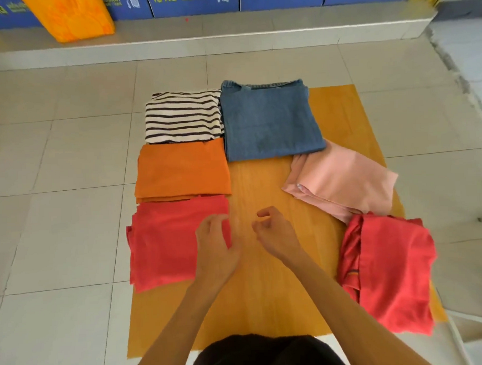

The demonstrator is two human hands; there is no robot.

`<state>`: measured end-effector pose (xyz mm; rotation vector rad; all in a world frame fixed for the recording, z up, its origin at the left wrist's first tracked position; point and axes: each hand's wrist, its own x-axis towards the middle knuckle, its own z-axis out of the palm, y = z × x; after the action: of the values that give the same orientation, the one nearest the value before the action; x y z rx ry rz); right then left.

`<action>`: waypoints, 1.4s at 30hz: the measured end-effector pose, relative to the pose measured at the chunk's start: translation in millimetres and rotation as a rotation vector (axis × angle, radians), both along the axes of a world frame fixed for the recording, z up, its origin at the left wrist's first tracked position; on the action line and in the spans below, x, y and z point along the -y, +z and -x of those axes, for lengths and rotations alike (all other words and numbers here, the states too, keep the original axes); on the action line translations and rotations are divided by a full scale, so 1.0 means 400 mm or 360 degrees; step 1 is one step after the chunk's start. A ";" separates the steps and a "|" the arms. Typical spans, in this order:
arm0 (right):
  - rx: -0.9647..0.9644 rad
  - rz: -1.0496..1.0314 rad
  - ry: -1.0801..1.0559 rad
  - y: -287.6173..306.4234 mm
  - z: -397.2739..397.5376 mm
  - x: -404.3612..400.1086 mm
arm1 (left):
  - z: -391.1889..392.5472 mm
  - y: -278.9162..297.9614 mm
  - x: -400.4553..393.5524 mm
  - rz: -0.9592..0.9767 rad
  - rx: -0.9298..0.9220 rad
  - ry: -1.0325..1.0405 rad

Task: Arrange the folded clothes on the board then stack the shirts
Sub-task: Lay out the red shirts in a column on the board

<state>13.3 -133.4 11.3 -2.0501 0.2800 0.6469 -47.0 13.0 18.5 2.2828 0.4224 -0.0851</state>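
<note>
We list six folded garments, all placed with reference to the wooden board (264, 263) on the tiled floor (55, 148). Along the board's left edge, nearest to farthest from us: a red shirt (165, 242), an orange shirt (182, 169), a striped shirt (183, 116), each touching the next and each overhanging the left edge a little. At the board's far middle: a blue denim piece (270, 118), touching the striped shirt. On the board's right side: a pink garment (341, 179), skewed, one corner tucked under the denim, and a second red garment (388, 272), loosely folded and hanging past the right edge. Our left hand (216, 246) rests fingers-down on the right edge of the near red shirt, touching but gripping nothing we can see; our right hand (274, 233) hovers over the bare middle of the board, fingers curled, empty. Risks, as we judge them: lifting a thin shirt by one edge would let its folds fall open; the loose red garment would sag or unfold when carried; pulling the pink one could drag the denim askew; a stack built on uneven folds may lean and slide off the board's edge. Beyond the board's far side: blue boxes (192, 1) and an orange bag (73, 19) on a ledge.
</note>
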 end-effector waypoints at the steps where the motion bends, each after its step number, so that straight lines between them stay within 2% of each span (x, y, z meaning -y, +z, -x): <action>1: 0.0000 -0.0001 -0.0023 0.004 0.015 0.040 | 0.005 -0.001 0.045 0.0052 -0.0050 -0.0042; 5: 0.0113 -0.0008 -0.0161 0.037 0.068 0.220 | 0.030 -0.001 0.222 0.0251 -0.0232 -0.0167; 10: 0.0243 0.0053 -0.0428 0.053 0.129 0.464 | 0.069 -0.015 0.425 0.0496 -0.0606 -0.0323; 13: 0.0339 0.0225 -0.0595 0.061 0.158 0.595 | 0.091 -0.034 0.529 0.0487 -0.0738 -0.0499; 16: 0.0432 0.0389 -0.0660 0.053 0.157 0.694 | 0.111 -0.061 0.616 0.0422 -0.0721 -0.0529; 19: 0.0511 0.0622 -0.0447 0.042 0.116 0.745 | 0.120 -0.084 0.664 0.0179 -0.0676 -0.0556; 24: 0.0413 0.0922 0.0434 0.042 0.004 0.751 | 0.087 -0.070 0.649 0.0090 -0.0703 -0.0664; 27: 0.0202 0.1042 0.0767 0.015 -0.021 0.723 | 0.061 -0.075 0.566 -0.0010 -0.0656 -0.0555; 30: 0.0165 0.0939 0.0653 -0.013 0.006 0.694 | 0.056 -0.105 0.450 -0.0205 -0.0509 -0.0310; 32: 0.0116 0.0765 0.0533 -0.024 0.043 0.676 | 0.080 -0.120 0.389 -0.0243 -0.0417 -0.0022; 34: 0.0010 0.0607 0.0404 -0.037 0.075 0.662 | 0.121 -0.126 0.367 -0.0186 -0.0459 0.0164; 37: -0.0196 0.0465 0.0230 -0.044 0.117 0.632 | 0.185 -0.123 0.391 -0.0065 -0.0693 0.0207; 42: -0.0253 0.0163 -0.0068 -0.032 0.181 0.566 | 0.219 -0.096 0.407 0.0462 -0.0584 0.0660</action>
<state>-58.9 -359.8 -1.6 -2.0868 0.4565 0.7846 -134.7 -149.7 -20.1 1.8532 0.9976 -0.3341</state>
